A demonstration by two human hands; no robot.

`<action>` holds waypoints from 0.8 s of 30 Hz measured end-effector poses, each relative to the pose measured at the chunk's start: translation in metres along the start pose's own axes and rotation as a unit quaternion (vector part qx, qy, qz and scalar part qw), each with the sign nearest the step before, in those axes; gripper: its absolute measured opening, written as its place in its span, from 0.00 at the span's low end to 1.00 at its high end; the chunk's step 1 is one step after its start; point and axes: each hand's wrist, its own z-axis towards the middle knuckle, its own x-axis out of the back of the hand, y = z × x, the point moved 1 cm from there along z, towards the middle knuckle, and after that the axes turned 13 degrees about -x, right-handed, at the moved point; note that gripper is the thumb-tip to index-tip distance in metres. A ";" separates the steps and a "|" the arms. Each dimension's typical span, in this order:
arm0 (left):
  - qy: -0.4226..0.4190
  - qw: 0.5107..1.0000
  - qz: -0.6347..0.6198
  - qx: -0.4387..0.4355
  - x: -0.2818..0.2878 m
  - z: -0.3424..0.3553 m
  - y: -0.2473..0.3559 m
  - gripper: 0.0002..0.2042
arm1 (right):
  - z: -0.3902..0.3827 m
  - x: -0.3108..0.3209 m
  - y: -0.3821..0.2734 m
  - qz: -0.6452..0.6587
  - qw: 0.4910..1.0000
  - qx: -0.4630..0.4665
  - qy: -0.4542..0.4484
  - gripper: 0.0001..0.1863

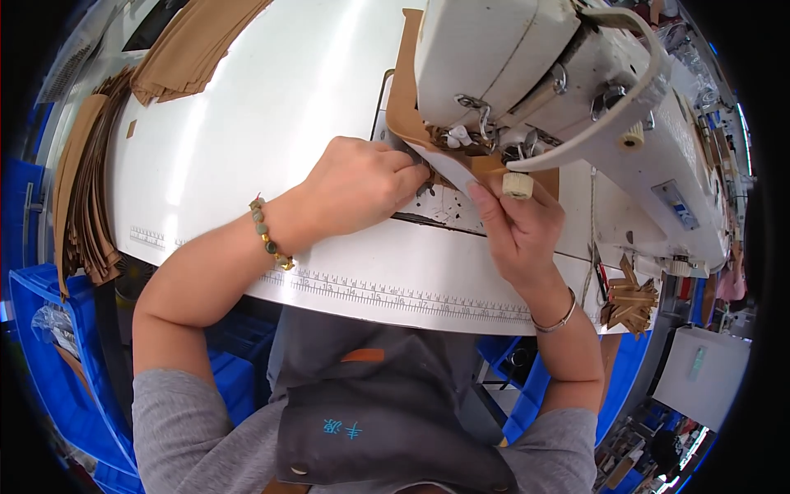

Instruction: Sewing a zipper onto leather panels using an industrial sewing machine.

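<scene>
A white sewing machine (502, 62) stands over the table, and a brown piece of sheet material (403, 107) with a pale underside lies beneath its head. My right hand (527, 230) pinches the near edge of this piece between thumb and fingers, just below the machine's cream knob (518, 186). To the left of the needle area, my left hand (366, 185) is closed, its fingertips beside the piece's edge. What those fingers grip, if anything, is hidden. The needle itself cannot be made out behind the machine parts.
The white table (247, 123) has a printed ruler (370, 294) along its front edge. Stacked brown strips (86, 189) hang over its left side, with more brown pieces (185, 49) behind. Brown scraps (631, 298) sit at the right edge. Blue bins (70, 362) stand below.
</scene>
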 end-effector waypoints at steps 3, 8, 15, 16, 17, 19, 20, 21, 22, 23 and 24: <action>-0.011 1.000 0.002 -0.020 0.003 -0.001 -0.002 0.02 | 0.001 0.000 0.003 0.038 0.997 -0.046 -0.053 0.10; -0.072 0.997 0.009 -0.027 0.011 0.000 0.003 0.02 | -0.001 -0.010 0.003 -0.107 0.985 -0.069 -0.117 0.17; -0.113 0.989 0.013 0.097 0.040 -0.005 0.007 0.02 | -0.009 -0.018 -0.005 -0.245 0.961 0.026 -0.122 0.23; -0.054 0.988 0.032 0.140 0.044 -0.004 0.005 0.07 | -0.010 -0.018 -0.006 -0.255 0.959 0.034 -0.121 0.24; -0.052 0.989 0.036 0.135 0.044 -0.002 0.003 0.07 | -0.010 -0.018 -0.007 -0.265 0.956 0.042 -0.118 0.25; 0.040 0.990 0.068 0.118 0.043 0.002 0.000 0.07 | -0.011 -0.018 -0.007 -0.267 0.955 0.038 -0.121 0.25; 0.027 0.994 0.026 0.102 0.042 0.002 0.005 0.16 | -0.011 -0.019 -0.007 -0.271 0.953 0.037 -0.127 0.26; 0.024 0.995 0.026 0.098 0.039 0.003 0.008 0.16 | -0.011 -0.019 -0.006 -0.270 0.954 0.034 -0.124 0.26; 0.003 0.997 -0.007 0.082 0.033 0.004 0.013 0.19 | -0.012 -0.019 -0.006 -0.267 0.955 0.038 -0.124 0.26; -0.017 0.997 -0.039 0.067 0.029 0.003 0.017 0.23 | -0.012 -0.019 -0.006 -0.264 0.955 0.041 -0.125 0.27; -0.065 0.992 -0.077 0.078 0.024 0.003 0.018 0.27 | -0.013 -0.020 -0.005 -0.263 0.956 0.039 -0.123 0.27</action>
